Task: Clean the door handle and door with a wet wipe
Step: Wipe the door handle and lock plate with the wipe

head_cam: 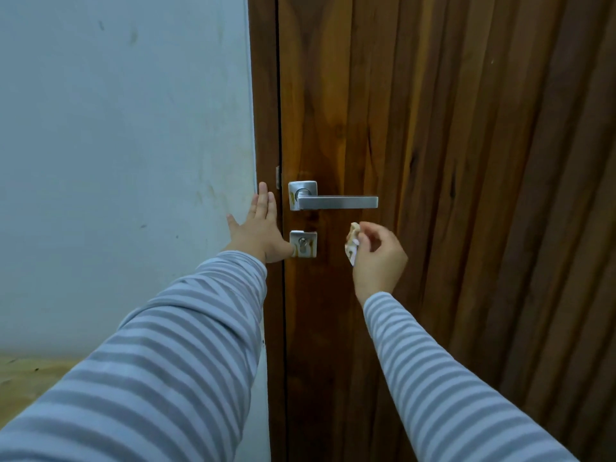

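One right hand (378, 258) pinches the wipe (351, 241) below the handle (336, 202).

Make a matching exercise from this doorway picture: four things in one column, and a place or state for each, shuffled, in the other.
Things
1. left hand
2. wet wipe
3. door handle
4. keyhole plate

Places or states
A. streaked with yellowish-brown drips, directly below the lever
B. flat and open against the door frame
C. horizontal silver lever, untouched by either hand
D. crumpled and stained, pinched in the right hand

Pairs: 1-B, 2-D, 3-C, 4-A
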Demonstrator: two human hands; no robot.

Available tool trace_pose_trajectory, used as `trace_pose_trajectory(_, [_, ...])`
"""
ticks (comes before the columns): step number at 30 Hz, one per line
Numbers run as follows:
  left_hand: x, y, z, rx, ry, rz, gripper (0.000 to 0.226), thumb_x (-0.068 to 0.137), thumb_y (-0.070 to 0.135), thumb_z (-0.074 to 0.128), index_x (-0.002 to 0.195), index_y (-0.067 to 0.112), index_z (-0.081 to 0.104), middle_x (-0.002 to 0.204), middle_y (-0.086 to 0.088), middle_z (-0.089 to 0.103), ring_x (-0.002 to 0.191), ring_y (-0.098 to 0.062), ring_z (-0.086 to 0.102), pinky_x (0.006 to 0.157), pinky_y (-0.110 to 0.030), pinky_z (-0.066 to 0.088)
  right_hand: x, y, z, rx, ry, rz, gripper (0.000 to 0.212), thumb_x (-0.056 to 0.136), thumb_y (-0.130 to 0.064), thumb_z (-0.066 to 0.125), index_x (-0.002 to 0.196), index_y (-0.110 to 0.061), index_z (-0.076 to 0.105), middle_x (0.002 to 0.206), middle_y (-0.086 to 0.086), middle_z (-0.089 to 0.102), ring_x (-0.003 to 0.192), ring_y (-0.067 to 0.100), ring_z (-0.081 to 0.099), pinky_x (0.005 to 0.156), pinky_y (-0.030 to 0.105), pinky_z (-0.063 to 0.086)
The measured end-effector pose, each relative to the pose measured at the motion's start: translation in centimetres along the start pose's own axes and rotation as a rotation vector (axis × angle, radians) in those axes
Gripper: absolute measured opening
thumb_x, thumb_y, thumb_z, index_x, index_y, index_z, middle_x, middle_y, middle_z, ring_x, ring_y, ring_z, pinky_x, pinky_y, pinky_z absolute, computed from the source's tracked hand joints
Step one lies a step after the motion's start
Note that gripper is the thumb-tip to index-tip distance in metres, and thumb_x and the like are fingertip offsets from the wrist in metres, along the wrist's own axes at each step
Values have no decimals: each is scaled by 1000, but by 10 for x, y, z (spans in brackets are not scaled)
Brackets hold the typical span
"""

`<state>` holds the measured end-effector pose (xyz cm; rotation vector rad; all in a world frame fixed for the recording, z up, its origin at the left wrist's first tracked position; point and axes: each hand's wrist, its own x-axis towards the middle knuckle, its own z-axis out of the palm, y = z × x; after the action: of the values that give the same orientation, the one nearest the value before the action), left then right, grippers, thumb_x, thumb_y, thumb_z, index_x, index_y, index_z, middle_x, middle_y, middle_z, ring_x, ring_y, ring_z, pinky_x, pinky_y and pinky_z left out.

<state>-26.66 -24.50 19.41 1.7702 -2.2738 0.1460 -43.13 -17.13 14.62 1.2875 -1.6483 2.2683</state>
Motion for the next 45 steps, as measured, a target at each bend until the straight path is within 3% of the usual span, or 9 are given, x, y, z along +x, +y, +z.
trace_pose_trajectory(3, [-2, 1, -2, 6, -14, 5, 112, 87, 55, 57, 152, 13, -24, 152, 1, -43, 148, -17, -23, 116, -64, 1, 17, -4, -4, 322, 76, 495, 23, 89, -2, 59, 106, -13, 70, 99, 4, 70, 84, 12, 68, 77, 23, 57])
trace_pose_trajectory(5, [-3, 1, -3, 2, -20, 5, 111, 87, 52, 57, 152, 13, -24, 152, 1, -43, 148, -17, -23, 116, -64, 1, 24, -14, -6, 554, 69, 709, 22, 89, 3, 59, 105, -7, 69, 91, 8, 70, 77, 13, 69, 75, 25, 58])
trace_pose_trajectory(11, [-3, 3, -3, 3, -14, 5, 113, 87, 54, 58, 152, 12, -24, 153, 0, -42, 148, -18, -23, 116, -63, 1, 38, -39, -10, 882, 106, 961, 12, 84, 2, 65, 91, -4, 72, 82, 15, 71, 65, 16, 69, 66, 22, 59])
trace_pose_trajectory(17, [-4, 3, -2, 4, -12, 9, 111, 86, 52, 57, 152, 12, -23, 153, 0, -43, 147, -18, -24, 115, -64, 0, 31, -45, -7, 1165, -19, 997, 3, 88, -2, 62, 87, -3, 64, 84, 15, 66, 77, 19, 66, 91, 33, 54])
trace_pose_trajectory(21, [-3, 1, -1, 11, -4, 16, 111, 86, 53, 56, 152, 12, -23, 152, 0, -43, 147, -18, -25, 115, -65, 0, 28, -42, -2, 1213, -31, 985, 5, 88, -6, 63, 93, -5, 64, 93, 13, 67, 94, 21, 64, 96, 33, 51])
trace_pose_trajectory(35, [-1, -1, 5, 17, 48, 31, 111, 86, 56, 55, 152, 13, -23, 153, 0, -41, 148, -18, -24, 114, -65, -1, 15, -43, 24, 1185, -21, 905, 15, 83, -2, 68, 97, -6, 64, 93, 12, 70, 88, 17, 67, 94, 34, 52])
trace_pose_trajectory(45, [-3, -6, 2, 4, 30, 58, 105, 85, 40, 55, 153, 14, -21, 154, 1, -40, 147, -15, -24, 116, -63, -4, -3, -54, 51, 1053, -63, 911, 13, 79, -2, 72, 89, -8, 65, 87, 10, 71, 85, 17, 69, 90, 32, 54])
